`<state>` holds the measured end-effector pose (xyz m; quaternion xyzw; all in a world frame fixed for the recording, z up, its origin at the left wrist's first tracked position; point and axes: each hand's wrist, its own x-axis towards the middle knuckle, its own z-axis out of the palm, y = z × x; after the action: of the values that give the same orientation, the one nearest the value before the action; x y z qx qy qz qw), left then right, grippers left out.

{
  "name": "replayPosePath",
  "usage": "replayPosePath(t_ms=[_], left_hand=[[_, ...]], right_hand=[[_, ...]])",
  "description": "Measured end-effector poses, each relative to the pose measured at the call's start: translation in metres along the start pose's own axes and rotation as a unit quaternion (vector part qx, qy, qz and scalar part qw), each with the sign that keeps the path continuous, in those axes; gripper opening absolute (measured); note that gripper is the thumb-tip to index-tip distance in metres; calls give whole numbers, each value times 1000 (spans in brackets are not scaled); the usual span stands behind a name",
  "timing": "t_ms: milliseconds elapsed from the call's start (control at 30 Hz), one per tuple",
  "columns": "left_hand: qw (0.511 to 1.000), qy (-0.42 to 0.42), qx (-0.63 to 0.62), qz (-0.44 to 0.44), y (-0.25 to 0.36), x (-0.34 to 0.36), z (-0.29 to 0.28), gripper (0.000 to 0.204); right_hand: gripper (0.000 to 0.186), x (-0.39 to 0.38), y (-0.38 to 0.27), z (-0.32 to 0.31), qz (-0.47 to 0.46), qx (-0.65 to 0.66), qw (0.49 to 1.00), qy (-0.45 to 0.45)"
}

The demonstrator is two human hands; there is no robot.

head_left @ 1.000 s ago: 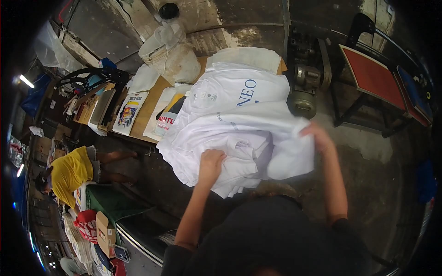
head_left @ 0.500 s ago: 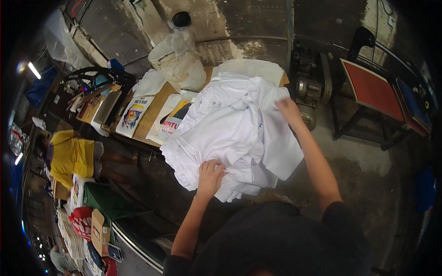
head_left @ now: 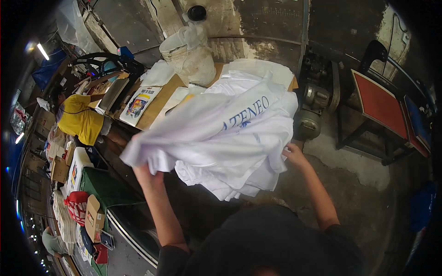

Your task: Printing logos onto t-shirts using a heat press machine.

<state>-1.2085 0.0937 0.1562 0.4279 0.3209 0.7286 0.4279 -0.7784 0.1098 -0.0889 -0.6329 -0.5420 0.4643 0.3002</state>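
Note:
A white T-shirt (head_left: 202, 131) with blue lettering is spread in the air between my hands, blurred at its left end. My left hand (head_left: 148, 174) grips that left end from below, its fingers partly covered by the cloth. At the right edge, my right hand (head_left: 294, 154) pinches the shirt's side. Beneath it lies a heap of white shirts (head_left: 214, 184) on a table (head_left: 148, 120), the near edges hanging toward me. The raised shirt hides much of the heap.
Printed sheets or shirts (head_left: 138, 106) lie along the table's left part. A stained white bucket (head_left: 191, 64) stands behind. To the right are a motor (head_left: 316, 96) and a red-topped stand (head_left: 380, 99). A person in yellow (head_left: 80, 118) works at the left.
My left hand has swung left, lifting the shirt's end off the heap and revealing the lettering. My right hand has come down toward me along the shirt's side. The person in yellow has straightened.

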Motion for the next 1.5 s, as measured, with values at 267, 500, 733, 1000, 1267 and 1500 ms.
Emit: replayPosePath(t_ms=[267,500,733,1000,1267,1500], left_hand=[[888,146,421,115,-87,51,-88,33],[694,-201,674,156,-104,-17,-69,60],[750,-392,532,17,-77,17,-51,48],[749,-442,475,135,-106,60,11,32],[928,-294,144,177,-22,122,107,5],[882,-353,43,311,24,93,231,13]], right_hand=[[42,0,-45,22,3,-25,990,137],[34,-66,-59,76,-242,-273,919,151],[33,-48,-145,-10,-213,105,937,256],[24,-128,-300,-91,-401,57,871,278],[21,-195,-300,-167,-364,-170,674,620],[22,-296,-294,-242,-338,-128,501,786]])
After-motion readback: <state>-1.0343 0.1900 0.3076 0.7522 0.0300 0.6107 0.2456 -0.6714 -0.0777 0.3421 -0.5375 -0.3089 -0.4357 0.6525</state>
